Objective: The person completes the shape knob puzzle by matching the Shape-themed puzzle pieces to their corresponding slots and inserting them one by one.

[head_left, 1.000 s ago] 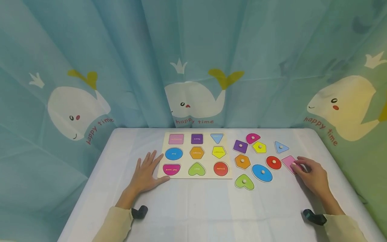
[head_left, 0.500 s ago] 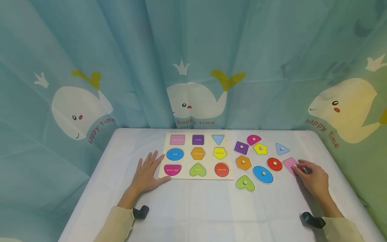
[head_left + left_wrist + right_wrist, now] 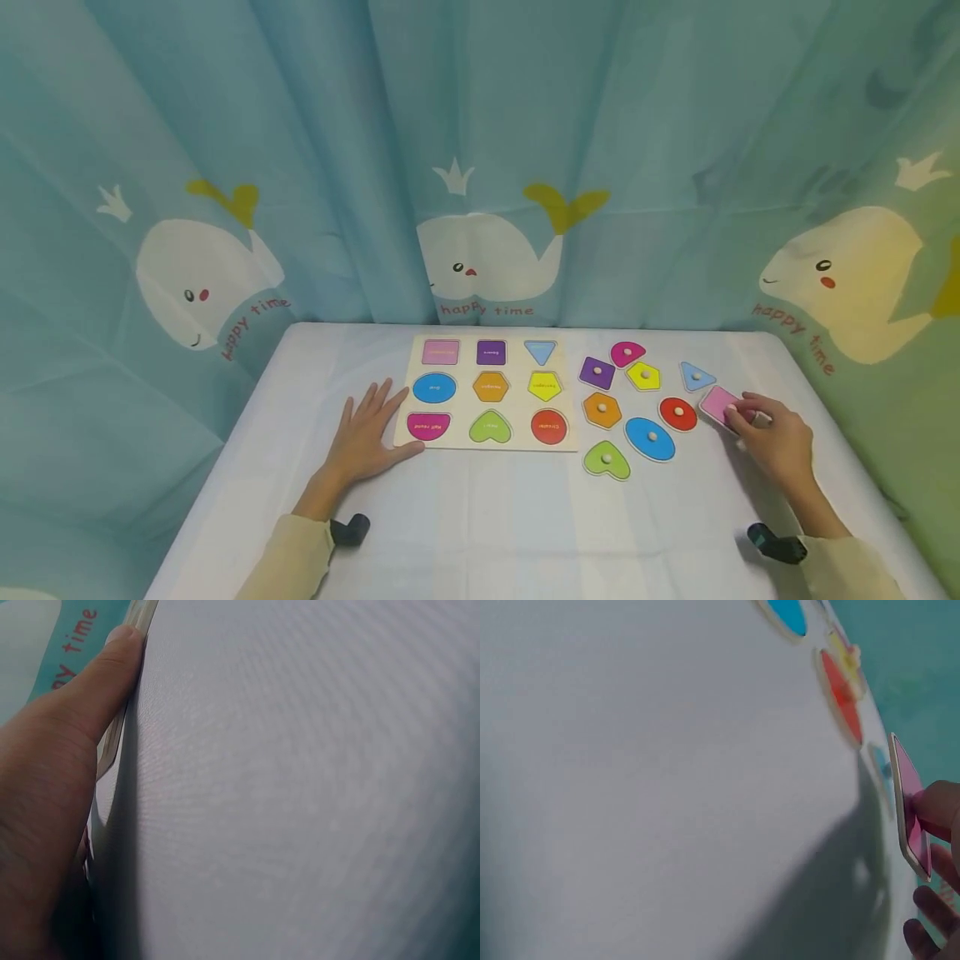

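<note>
My right hand [image 3: 776, 437] pinches the knob of a pink rectangle puzzle piece [image 3: 717, 404] at the right of the table. In the right wrist view that pink piece [image 3: 909, 810] is raised off the cloth, with a shadow below. My left hand [image 3: 363, 437] lies with fingers spread at the left edge of the puzzle board [image 3: 457, 443], thumb along its near left corner. The board shows coloured printed shapes in rows. In the left wrist view the left thumb [image 3: 97, 686] touches the board's edge [image 3: 111, 746].
Knobbed pieces lie right of the board: a red circle [image 3: 678, 414], blue oval [image 3: 650, 439], green heart [image 3: 607, 460], orange hexagon [image 3: 602, 411], purple square [image 3: 597, 372], yellow pentagon [image 3: 643, 376], magenta half round [image 3: 627, 354] and light blue triangle [image 3: 697, 377]. A whale-print curtain [image 3: 660, 125] stands behind the table.
My right hand has lifted the pink rectangle piece a little off the cloth. The left hand stays at the board, and the head view has shifted slightly.
</note>
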The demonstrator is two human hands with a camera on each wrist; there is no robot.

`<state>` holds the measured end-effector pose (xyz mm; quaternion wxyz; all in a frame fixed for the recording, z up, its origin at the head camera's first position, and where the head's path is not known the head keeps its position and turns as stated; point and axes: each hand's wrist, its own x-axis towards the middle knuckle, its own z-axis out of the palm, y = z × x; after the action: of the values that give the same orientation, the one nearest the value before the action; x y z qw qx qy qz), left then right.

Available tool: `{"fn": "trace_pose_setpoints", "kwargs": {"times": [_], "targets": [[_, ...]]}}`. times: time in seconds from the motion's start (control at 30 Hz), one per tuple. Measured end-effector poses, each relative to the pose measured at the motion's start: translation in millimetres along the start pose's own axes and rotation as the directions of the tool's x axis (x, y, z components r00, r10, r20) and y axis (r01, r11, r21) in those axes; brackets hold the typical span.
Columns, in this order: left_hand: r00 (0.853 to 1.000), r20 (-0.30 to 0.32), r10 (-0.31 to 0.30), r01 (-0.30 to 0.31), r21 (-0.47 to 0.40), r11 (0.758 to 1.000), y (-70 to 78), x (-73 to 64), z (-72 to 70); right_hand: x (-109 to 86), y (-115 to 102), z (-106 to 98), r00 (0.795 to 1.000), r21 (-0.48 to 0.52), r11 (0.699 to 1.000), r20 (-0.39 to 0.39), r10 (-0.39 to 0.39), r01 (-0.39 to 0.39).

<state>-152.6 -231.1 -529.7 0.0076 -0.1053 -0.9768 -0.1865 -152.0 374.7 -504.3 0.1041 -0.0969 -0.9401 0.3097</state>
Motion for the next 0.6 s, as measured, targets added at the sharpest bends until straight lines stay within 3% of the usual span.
{"fn": "trace_pose_setpoints", "kwargs": {"times": [0.23, 0.6], "targets": [[1.000, -0.014, 0.007, -0.007, -0.003, 1.000, 1.1, -0.9, -0.6, 11.8, -31, -1, 0.994, 0.002, 0.996, -0.052, -0.093, 0.093], [1.000, 0.003, -0.008, 0.008, 0.005, 1.000, 0.4, 0.5, 1.1, 31.0, -83, 19, 0.995, 0.081, 0.992, -0.035, -0.098, 0.101]]}}
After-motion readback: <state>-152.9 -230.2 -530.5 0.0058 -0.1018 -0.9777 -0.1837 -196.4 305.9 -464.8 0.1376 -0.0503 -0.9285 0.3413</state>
